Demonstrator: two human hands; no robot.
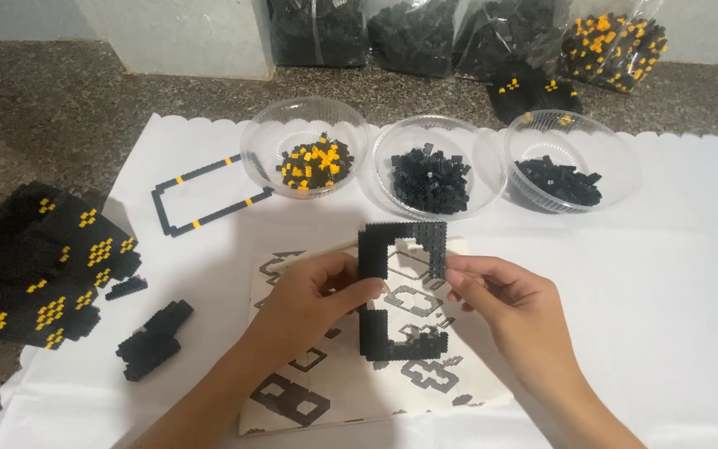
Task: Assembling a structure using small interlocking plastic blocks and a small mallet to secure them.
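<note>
on the white-clothed bench (666,274), left hand (309,303) and right hand (513,303) both pinch a half-built black brick frame (400,291) (its right side gapes open).

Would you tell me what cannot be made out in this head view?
- Instruction sheet: partly covered by both hands and the black brick frame.
- Bags: cut off by the top edge.
- Right hand: any brick in its fingertips is too small to tell.
</note>
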